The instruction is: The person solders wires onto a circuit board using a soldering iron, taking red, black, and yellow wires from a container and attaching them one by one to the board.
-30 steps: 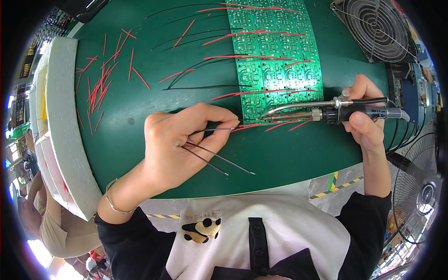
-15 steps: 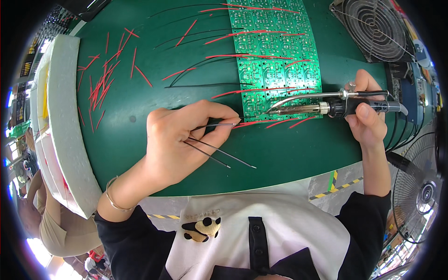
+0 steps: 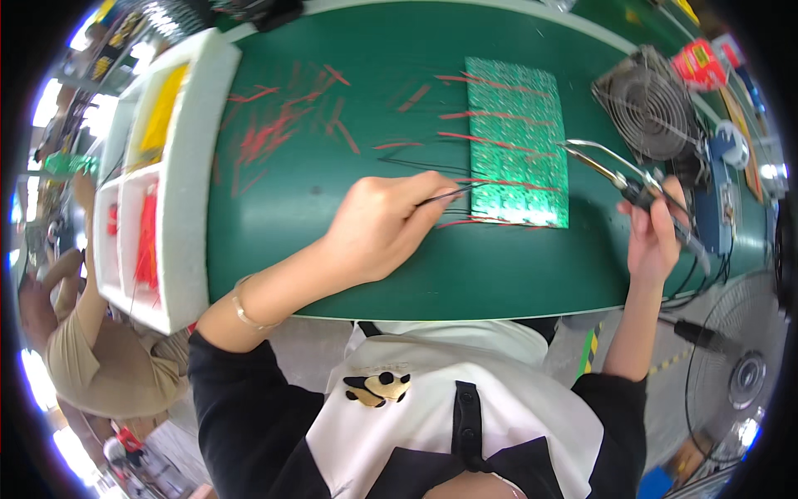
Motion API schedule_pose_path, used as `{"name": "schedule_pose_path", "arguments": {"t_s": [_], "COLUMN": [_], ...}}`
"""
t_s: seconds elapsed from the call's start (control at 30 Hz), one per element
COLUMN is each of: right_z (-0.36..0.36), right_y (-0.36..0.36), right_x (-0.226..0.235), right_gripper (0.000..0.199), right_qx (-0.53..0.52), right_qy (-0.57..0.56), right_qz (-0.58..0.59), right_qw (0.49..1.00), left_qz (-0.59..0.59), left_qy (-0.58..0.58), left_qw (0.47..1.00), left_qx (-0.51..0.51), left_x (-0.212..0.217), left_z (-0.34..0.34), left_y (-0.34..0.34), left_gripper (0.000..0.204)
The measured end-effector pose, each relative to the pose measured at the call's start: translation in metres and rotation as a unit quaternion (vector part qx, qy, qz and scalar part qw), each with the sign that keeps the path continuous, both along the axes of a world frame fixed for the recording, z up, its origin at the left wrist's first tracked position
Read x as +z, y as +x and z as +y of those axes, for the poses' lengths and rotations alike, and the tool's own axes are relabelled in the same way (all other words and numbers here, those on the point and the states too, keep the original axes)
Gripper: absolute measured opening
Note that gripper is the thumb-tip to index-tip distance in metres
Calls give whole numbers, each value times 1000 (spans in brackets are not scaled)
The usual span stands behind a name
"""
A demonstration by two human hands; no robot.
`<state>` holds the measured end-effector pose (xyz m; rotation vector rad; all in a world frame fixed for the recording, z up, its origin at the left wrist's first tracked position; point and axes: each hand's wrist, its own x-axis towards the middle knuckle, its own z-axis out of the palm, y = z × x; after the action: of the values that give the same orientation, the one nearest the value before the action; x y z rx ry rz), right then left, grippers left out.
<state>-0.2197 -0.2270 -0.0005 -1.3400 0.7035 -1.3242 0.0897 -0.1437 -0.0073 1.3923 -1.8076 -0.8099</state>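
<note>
The left hand (image 3: 378, 224) pinches thin black wire (image 3: 467, 189); the right hand (image 3: 654, 239) grips a black-handled soldering iron (image 3: 638, 195). Loose red wires (image 3: 270, 137) litter the green bench (image 3: 499, 279).

- Worktable (image 3: 515, 279): flat green top, pale edging strip along the far and near sides.
- Second green surface (image 3: 611, 29): beyond the far edging, upper right.
- Floor (image 3: 665, 403): grey, smooth; visible below the near table edge.
- Floor marking (image 3: 591, 348): green strip beside yellow-and-black striping, right of centre.
- Standing fan (image 3: 746, 378): round wire grille, lower right, near the table.
- Light: bright white patches along the left rim; surroundings there blurred.
</note>
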Motion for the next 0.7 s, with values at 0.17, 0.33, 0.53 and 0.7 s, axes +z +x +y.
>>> {"name": "schedule_pose_path", "arguments": {"t_s": [0.17, 0.33, 0.53, 0.7], "right_z": [38, 57, 57, 59], "right_y": [-4, -2, -4, -2], "right_x": [-16, -26, -27, -25], "right_gripper": [14, 14, 11, 12], "right_qx": [-192, -231, -191, -194], "right_qy": [-64, -40, 49, 60], "right_qz": [-7, -25, -5, -22], "right_qw": [979, 972, 980, 979], "left_qz": [-183, -186, -194, -266], "left_qy": [-263, -254, -201, -200], "left_qw": [947, 925, 894, 858], "left_qx": [31, 213, 350, 391], "left_x": [23, 45, 72, 115], "left_z": [-2, 2, 36, 60], "left_y": [9, 40, 103, 175], "left_gripper": [3, 6, 20, 22]}}
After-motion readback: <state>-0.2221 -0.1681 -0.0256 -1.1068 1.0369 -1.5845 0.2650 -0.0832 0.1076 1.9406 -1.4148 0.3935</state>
